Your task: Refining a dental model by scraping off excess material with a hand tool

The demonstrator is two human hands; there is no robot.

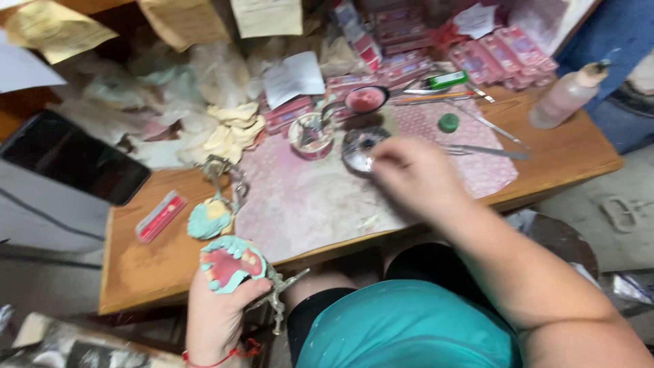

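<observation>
Denture model held while a dish is reached.
The model (230, 264) is clamped in the left hand (216, 315) at the counter (157, 262) edge, teeth upward for access; right hand (415, 176) fingers are pinched together at the dish (360, 148).

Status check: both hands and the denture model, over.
Left hand grips the teal denture model on its metal articulator. Right hand reaches at small metal dish, grip blurred. Nothing between them.
</observation>
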